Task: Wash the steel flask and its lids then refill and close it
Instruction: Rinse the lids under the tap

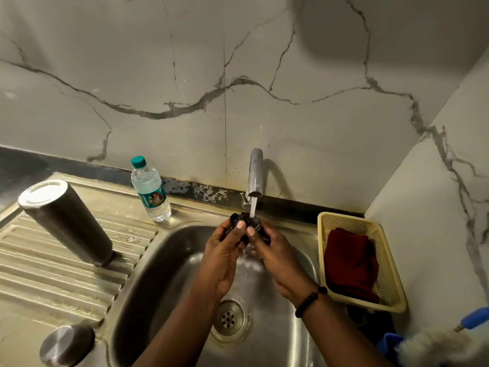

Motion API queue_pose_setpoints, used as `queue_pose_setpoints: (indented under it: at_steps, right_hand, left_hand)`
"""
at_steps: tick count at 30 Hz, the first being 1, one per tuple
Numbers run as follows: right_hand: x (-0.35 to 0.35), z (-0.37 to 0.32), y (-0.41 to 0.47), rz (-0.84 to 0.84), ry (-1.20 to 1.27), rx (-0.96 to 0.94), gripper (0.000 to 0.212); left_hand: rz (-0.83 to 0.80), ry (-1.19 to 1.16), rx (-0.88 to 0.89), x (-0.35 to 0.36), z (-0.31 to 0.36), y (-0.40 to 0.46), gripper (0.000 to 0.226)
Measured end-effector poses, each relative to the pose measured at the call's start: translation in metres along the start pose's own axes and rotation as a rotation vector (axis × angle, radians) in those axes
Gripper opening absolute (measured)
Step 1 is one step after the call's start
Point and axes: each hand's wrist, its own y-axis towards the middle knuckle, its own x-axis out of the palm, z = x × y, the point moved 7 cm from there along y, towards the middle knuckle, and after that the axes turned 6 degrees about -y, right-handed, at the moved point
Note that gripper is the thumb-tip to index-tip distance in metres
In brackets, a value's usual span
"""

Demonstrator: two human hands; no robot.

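Observation:
The steel flask (66, 221) stands upside down on the ribbed drainboard at the left. Its steel outer lid (66, 345) rests on the sink's front left corner. Over the basin, my left hand (223, 258) and my right hand (277, 258) both hold a small black inner lid (244, 221) under the running stream from the tap (254, 173). Fingers of both hands curl round the lid, and my thumbs press its near side. Most of the lid is hidden by my fingers.
A plastic water bottle (150, 190) with a green cap stands behind the basin's left rim. A cream basket (391, 282) holding a red cloth (350, 263) sits right of the steel sink (158, 274). A blue-handled bottle brush (439, 343) lies at the bottom right. Marble walls close in behind and right.

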Motion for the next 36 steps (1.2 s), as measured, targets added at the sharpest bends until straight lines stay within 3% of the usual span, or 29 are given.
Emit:
queue_pose_setpoints:
  at_steps: [5, 8, 11, 15, 20, 24, 28, 30, 33, 36]
  right_hand:
    - [-0.004, -0.003, -0.005, 0.124, -0.258, -0.165, 0.038]
    - [-0.004, -0.001, -0.007, 0.157, -0.173, -0.172, 0.032]
    - [-0.013, -0.004, -0.007, 0.159, -0.011, -0.04, 0.023]
    - [-0.016, -0.009, 0.004, 0.013, 0.063, 0.04, 0.031]
    - [-0.024, -0.025, 0.004, -0.047, -0.268, -0.135, 0.032]
    - [-0.032, -0.022, 0.002, 0.003, -0.232, -0.154, 0.038]
    - [-0.032, -0.023, -0.003, 0.11, -0.27, -0.281, 0.039]
    - [-0.03, -0.024, -0.009, 0.13, -0.261, -0.333, 0.036]
    - [-0.032, -0.021, -0.013, 0.181, -0.299, -0.375, 0.037]
    - [-0.024, -0.021, -0.016, 0.14, -0.438, -0.463, 0.041]
  left_hand:
    - [0.012, 0.236, 0.073, 0.009, 0.012, 0.004, 0.04]
    - [-0.024, 0.291, 0.045, 0.016, 0.013, 0.006, 0.033]
    - [-0.106, 0.381, 0.065, 0.017, 0.021, 0.003, 0.028]
    - [-0.125, 0.367, 0.117, 0.01, 0.017, 0.0, 0.038]
    - [-0.199, 0.445, 0.186, 0.011, 0.026, 0.002, 0.042]
    - [-0.303, 0.722, 0.188, 0.016, 0.037, 0.006, 0.044]
    - [-0.246, 0.779, 0.188, 0.028, 0.032, 0.006, 0.028]
    - [-0.214, 0.922, 0.222, 0.034, 0.03, 0.006, 0.026]
    - [-0.174, 0.975, 0.199, 0.038, 0.029, 0.007, 0.037]
    - [0.066, 0.824, 0.05, 0.024, 0.025, 0.014, 0.054]
